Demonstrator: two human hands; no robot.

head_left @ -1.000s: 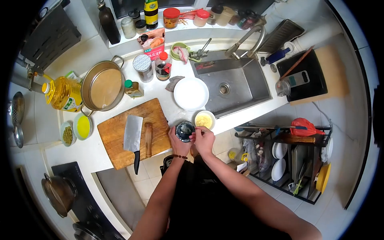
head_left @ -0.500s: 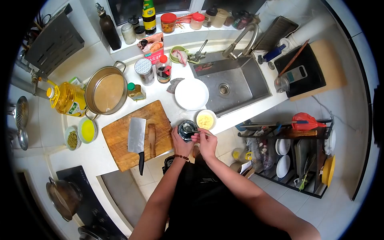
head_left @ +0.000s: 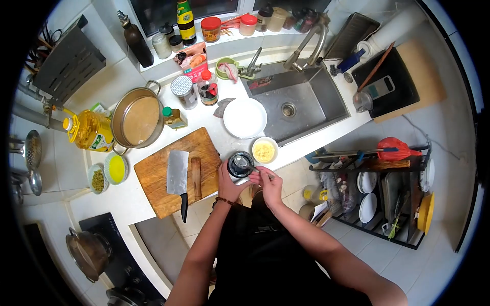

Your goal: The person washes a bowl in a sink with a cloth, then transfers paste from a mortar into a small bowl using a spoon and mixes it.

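At the counter's front edge stands a small dark round bowl [head_left: 236,172], possibly a mortar. My left hand [head_left: 228,179] grips its left side, fingers curved around the wall. In my right hand [head_left: 268,184] is a metal spoon [head_left: 243,162], pinched by the handle, its head over the bowl's opening. What lies inside the dark bowl is hard to make out. Just behind my right hand sits a small white bowl [head_left: 275,148] of chopped yellowish pieces, probably garlic. Left of my hands, a cleaver [head_left: 177,171] and a wooden stick [head_left: 196,178] lie on a cutting board [head_left: 150,178].
A white plate [head_left: 245,118] sits beside the steel sink [head_left: 311,107]. Farther left are a large pot [head_left: 137,120], an oil jug [head_left: 92,131] and two small bowls. Jars and bottles line the windowsill. A black rack [head_left: 370,204] holds dishes at right; a stove [head_left: 117,250] is lower left.
The spoon has turned, and its head now shows above the dark bowl. My right hand has shifted slightly right and down. My left hand still holds the bowl. The view has moved a little.
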